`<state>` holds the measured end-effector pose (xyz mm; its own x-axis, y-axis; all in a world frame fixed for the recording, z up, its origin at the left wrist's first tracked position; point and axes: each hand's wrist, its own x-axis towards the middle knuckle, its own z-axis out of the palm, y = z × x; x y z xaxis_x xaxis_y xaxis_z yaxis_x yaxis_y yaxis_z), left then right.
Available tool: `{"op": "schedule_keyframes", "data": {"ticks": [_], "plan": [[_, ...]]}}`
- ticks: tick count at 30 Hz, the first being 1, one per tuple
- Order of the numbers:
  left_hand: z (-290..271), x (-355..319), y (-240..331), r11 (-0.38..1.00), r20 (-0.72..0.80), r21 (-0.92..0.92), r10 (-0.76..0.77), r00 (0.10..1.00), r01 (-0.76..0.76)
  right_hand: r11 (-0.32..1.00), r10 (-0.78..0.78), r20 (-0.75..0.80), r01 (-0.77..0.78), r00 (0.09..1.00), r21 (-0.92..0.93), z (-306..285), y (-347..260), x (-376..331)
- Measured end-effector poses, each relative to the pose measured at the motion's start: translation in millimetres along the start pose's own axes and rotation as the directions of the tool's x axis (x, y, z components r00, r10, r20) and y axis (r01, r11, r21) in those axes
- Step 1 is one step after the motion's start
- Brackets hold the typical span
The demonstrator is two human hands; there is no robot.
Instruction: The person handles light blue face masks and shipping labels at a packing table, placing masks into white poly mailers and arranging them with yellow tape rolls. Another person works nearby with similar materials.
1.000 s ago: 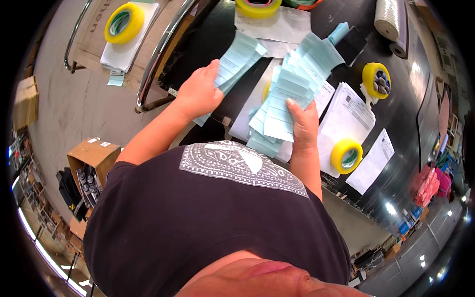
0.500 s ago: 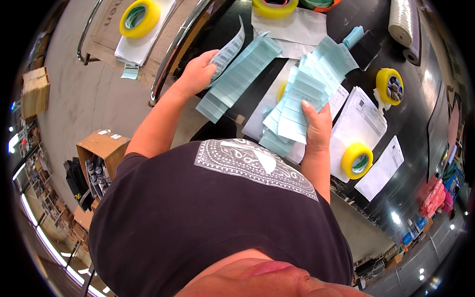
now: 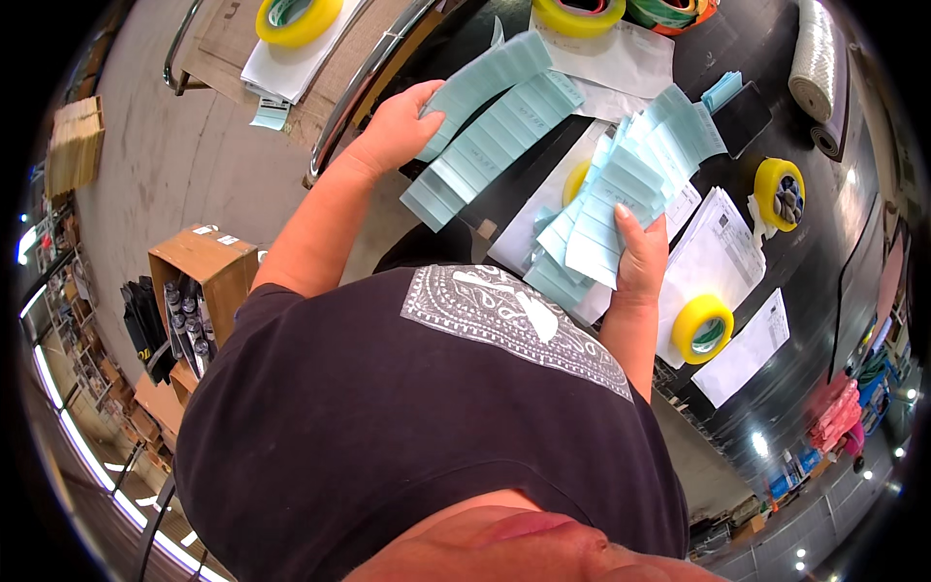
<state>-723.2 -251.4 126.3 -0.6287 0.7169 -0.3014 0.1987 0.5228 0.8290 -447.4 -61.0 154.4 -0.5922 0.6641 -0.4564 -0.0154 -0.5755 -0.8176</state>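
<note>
My left hand point(image 3: 402, 126) pinches a strip of pale blue labels point(image 3: 493, 78) near its lower end, with the plain blue side facing up. Just beside it, a second folded blue label strip point(image 3: 495, 145) slants down toward the table's near edge; whether my left fingers touch it I cannot tell. In my right hand point(image 3: 640, 250) is a thick, fanned bundle of blue label strips point(image 3: 621, 184), my thumb pressed on top and the other fingers hidden beneath. Handwritten marks show on some labels. Behind the bundle, a yellow tape roll point(image 3: 576, 181) is mostly covered.
White printed sheets point(image 3: 716, 254) lie on the black table point(image 3: 669, 53), with yellow tape rolls point(image 3: 702, 330) around them. A dark phone-like slab point(image 3: 745, 118) sits at the far right near rolled sheeting point(image 3: 817, 73). To the left, a metal-railed cart point(image 3: 364, 92) carries papers and tape.
The strip in my left hand has turned over, from its barcode-printed face to its plain blue back. My right hand keeps its bundle. The whole view has shifted slightly.
</note>
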Motion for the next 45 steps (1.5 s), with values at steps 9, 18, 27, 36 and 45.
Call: {"op": "schedule_keyframes", "data": {"ticks": [9,18,27,36,45], "plan": [[-7,0,-16,0.997,-0.007,-0.076,-0.005,1.0,0.004,1.0,0.01,0.013,-0.01,1.0,-0.011,-1,0,1],[-27,0,10,0.91,0.004,-0.413,0.037,0.999,-0.032,1.0,0.007,0.026,-0.007,1.0,-0.009,3,-3,1],[-28,-4,27,0.88,-0.05,-0.45,0.146,0.988,-0.153,1.0,0.0,0.02,0.0,1.0,0.009,-1,0,2],[-37,-8,40,0.89,0.022,-0.436,0.159,0.987,-0.134,1.0,-0.009,0.018,0.009,1.0,0.018,-4,1,2],[56,-28,137,0.699,0.075,-0.366,0.68,0.729,-0.615,0.992,-0.067,0.056,0.061,0.996,0.106,-3,7,10]]}}
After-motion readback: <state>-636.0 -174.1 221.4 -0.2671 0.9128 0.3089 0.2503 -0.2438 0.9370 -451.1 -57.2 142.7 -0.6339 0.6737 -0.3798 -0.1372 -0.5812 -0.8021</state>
